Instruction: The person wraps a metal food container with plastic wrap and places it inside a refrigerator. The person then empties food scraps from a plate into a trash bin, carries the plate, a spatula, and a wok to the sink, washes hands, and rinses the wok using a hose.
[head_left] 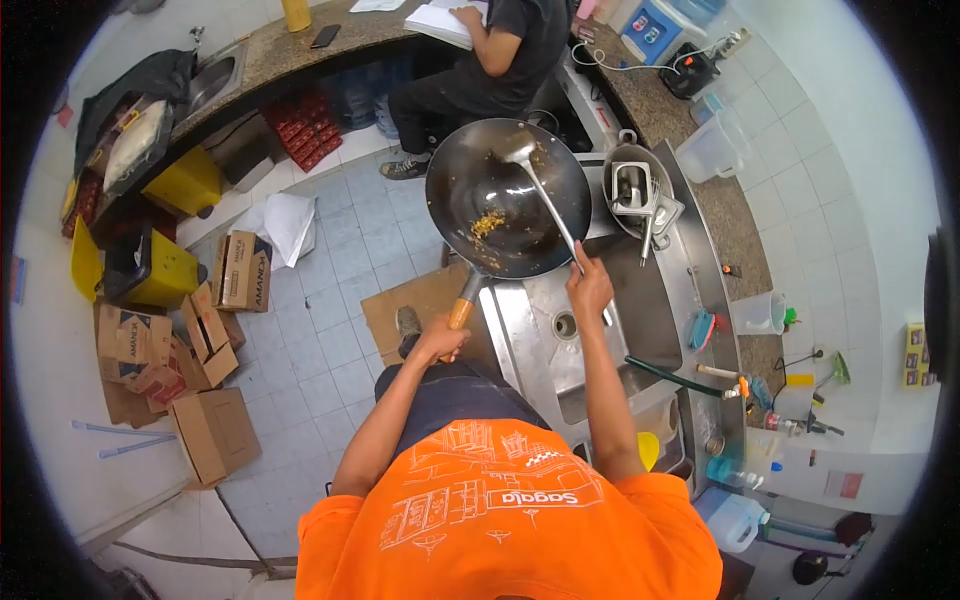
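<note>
Now left hand (443,338) grips the wok (450,202) by its handle (462,312), right hand (590,284) the ladle (547,202). Food (487,224) sits heaped near left, crumbs (541,157) far: work looks unfinished

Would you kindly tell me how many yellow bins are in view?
2: one yellow bin under the granite counter; another yellow bin, its lid open, near the cardboard boxes. Others may be hidden.
</note>
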